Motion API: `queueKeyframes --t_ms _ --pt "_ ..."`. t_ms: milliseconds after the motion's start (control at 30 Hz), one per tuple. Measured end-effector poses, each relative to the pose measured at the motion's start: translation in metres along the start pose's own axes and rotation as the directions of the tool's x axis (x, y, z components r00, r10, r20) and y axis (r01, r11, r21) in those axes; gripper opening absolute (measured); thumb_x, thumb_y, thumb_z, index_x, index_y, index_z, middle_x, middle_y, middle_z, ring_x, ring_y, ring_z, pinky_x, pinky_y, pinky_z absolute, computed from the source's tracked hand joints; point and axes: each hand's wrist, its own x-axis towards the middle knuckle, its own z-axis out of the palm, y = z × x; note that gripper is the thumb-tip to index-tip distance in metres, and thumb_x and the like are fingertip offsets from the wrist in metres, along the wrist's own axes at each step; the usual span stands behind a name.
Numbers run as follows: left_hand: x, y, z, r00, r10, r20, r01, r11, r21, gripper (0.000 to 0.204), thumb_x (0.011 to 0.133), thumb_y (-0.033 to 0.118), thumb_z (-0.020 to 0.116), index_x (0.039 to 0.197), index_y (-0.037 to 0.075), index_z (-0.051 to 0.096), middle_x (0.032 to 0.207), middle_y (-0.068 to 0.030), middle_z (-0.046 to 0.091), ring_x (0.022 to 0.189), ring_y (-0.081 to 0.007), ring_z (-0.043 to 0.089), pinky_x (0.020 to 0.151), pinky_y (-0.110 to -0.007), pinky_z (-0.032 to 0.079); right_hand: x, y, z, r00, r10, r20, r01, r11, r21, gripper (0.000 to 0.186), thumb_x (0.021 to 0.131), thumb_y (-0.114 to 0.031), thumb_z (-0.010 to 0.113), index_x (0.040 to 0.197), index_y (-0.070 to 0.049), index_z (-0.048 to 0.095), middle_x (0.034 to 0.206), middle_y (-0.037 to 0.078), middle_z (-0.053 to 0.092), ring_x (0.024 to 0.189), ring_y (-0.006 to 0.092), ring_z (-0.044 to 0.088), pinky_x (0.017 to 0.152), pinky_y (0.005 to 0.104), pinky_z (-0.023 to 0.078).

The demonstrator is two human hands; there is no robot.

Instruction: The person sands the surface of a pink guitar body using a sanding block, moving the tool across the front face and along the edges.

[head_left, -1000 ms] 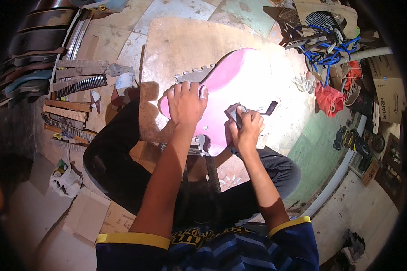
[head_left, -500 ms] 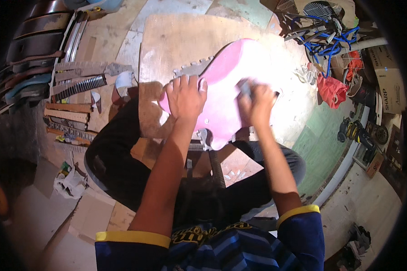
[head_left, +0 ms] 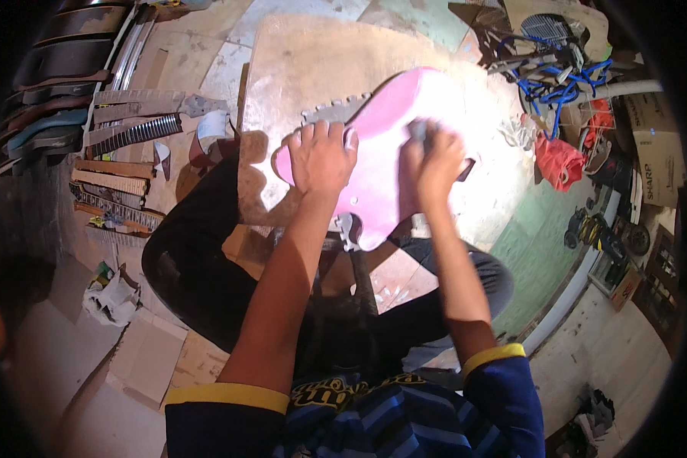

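Here, L hand [head_left: 319,162] clamped on pink guitar body [head_left: 382,169], R hand [head_left: 440,162] closed w/ blurry gry block [head_left: 418,131].

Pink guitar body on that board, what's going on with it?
A seated person is handling it with bare hands. The pink guitar body lies flat over a grey mat with a notched edge, on a wooden board. The left hand rests palm down on its narrower end. The right hand holds a small grey block at the body's broad part; it is too blurred to tell exactly what it is.
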Motion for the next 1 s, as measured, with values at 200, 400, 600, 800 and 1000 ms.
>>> queueKeyframes --t_ms 200,400,600,800,1000 --pt "0.009 -0.006 0.005 0.998 0.020 -0.056 -0.021 1.000 -0.020 0.027 0.098 0.032 0.061 0.110 0.012 0.073 0.106 -0.0098 0.069 0.107 -0.0284 0.061 0.098 -0.047 0.041 -0.008 -0.016 -0.012 0.956 -0.220 0.196 0.211 0.975 0.063 0.045 0.077 -0.018 0.078 0.120 -0.011 0.069 0.114 0.020 0.060 0.105 0.0402 0.058 0.087 0.0533 0.046" --pt "0.012 -0.004 0.003 1.000 0.012 -0.021 -0.012 1.000 -0.013 0.025 0.098 0.031 0.060 0.111 0.013 0.072 0.106 -0.0089 0.069 0.109 -0.0279 0.061 0.100 -0.046 0.041 -0.027 -0.033 0.006 0.987 -0.082 0.141 0.091 0.994 -0.055 0.042 0.078 -0.022 0.077 0.118 -0.010 0.069 0.113 0.023 0.059 0.109 0.0422 0.055 0.091 0.0552 0.043" --pt "0.006 -0.006 0.005 0.999 -0.004 -0.052 0.001 0.998 -0.056 0.022 0.099 0.028 0.059 0.109 0.012 0.072 0.104 -0.0092 0.068 0.106 -0.0286 0.062 0.100 -0.046 0.040 0.044 0.013 0.001 0.995 -0.077 0.071 0.071 0.995 0.076 0.042 0.081 -0.020 0.075 0.120 -0.007 0.067 0.113 0.022 0.061 0.106 0.0429 0.057 0.091 0.0540 0.046" --pt "0.006 -0.008 0.006 0.997 0.004 -0.082 -0.006 1.000 -0.020 0.021 0.098 0.027 0.060 0.108 0.013 0.072 0.101 -0.0087 0.068 0.104 -0.0284 0.062 0.099 -0.046 0.040 -0.045 -0.031 -0.005 0.956 -0.228 0.184 0.234 0.972 -0.009 0.052 0.077 -0.023 0.080 0.128 -0.014 0.068 0.114 0.020 0.059 0.111 0.0404 0.055 0.093 0.0525 0.044" --pt "0.007 -0.004 0.003 0.999 0.002 -0.036 -0.003 0.999 -0.038 0.022 0.098 0.026 0.060 0.110 0.012 0.072 0.102 -0.0088 0.069 0.105 -0.0278 0.062 0.099 -0.046 0.040 0.060 0.024 -0.005 0.999 -0.022 -0.049 0.025 0.997 0.074 0.043 0.084 -0.019 0.071 0.125 -0.007 0.066 0.114 0.024 0.061 0.104 0.0441 0.057 0.091 0.0521 0.046"
